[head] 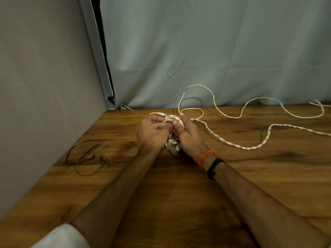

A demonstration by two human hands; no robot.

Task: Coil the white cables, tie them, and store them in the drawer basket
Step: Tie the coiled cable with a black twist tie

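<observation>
A coiled bundle of white cable (172, 120) sits between my two hands above the wooden table (179, 194). My left hand (152, 133) grips the bundle's left side, its fingers curled round the loops. My right hand (189, 135) grips the right side, thumb pressed on the top. A thin dark tie (176, 138) shows between my palms. From the bundle a twisted white cable (232, 144) runs off to the right. A smooth white cable (223, 112) loops along the table's back edge. No drawer basket is in view.
Thin dark wires (84, 156) lie in loose loops at the table's left, near a grey panel (44, 86). A pale cloth backdrop (215, 51) hangs behind the table. An orange thread and a black band circle my right wrist (209, 161).
</observation>
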